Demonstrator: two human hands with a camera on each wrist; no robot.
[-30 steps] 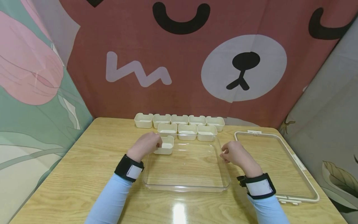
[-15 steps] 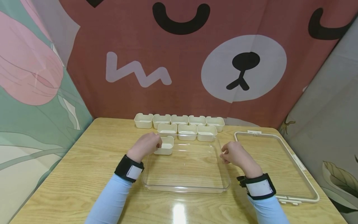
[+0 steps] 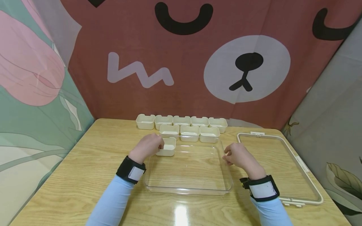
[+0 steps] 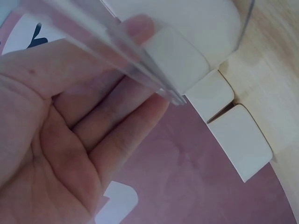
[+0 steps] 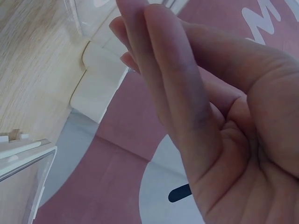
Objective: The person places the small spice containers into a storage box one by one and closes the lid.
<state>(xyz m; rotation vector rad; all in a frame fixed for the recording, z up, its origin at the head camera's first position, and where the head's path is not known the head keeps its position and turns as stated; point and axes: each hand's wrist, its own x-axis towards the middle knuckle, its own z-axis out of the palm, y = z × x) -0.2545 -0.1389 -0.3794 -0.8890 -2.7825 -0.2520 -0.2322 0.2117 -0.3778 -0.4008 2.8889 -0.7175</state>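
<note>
The left hand [image 3: 146, 147] pinches the left end of a small cream plastic bin [image 3: 169, 152]. That bin sits in the back left corner of a clear plastic box [image 3: 188, 190]. In the left wrist view, the thumb shows against the box's clear wall [image 4: 100, 35], with the bin pale behind it and the other fingers [image 4: 122, 133] extended beneath. The right hand [image 3: 243, 158] holds the box's right side, thumb and bent fingertips right at the rim. From the right wrist, the long fingers [image 5: 175, 74] cover much of that contact.
Several more cream bins [image 3: 189, 137] stand in two rows behind the box. To the right lies a clear lid [image 3: 304, 164] with a white frame and clips. The wooden table [image 3: 93, 169] ends against printed cloth [image 3: 135, 103] at the back.
The clear box's front edge has shifted very slightly toward the person since a second ago. Both hands and the pinched bin stay in practically the same place.
</note>
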